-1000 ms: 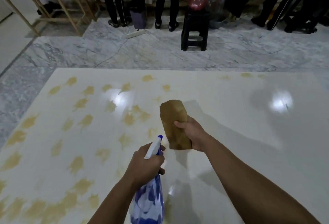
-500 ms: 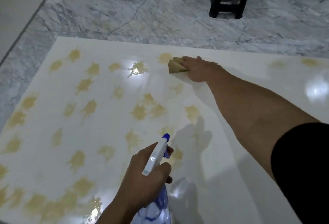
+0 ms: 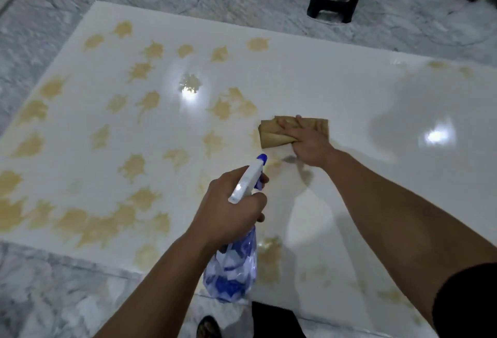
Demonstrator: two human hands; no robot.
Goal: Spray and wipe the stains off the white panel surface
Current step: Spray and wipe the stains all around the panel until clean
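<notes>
right hand (image 3: 306, 141) flat, pressing cloth (image 3: 274, 133) on panel (image 3: 349, 90) | left hand (image 3: 231, 206) grips spray bottle (image 3: 234, 265), nozzle toward cloth | nearest stains (image 3: 228, 106) just left and ahead of cloth, right hand closer | more stains spread far left of both hands

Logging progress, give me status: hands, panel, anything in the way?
Left hand grips spray bottle. Right hand presses cloth flat on panel. Stains remain left. Nothing blocking.
</notes>
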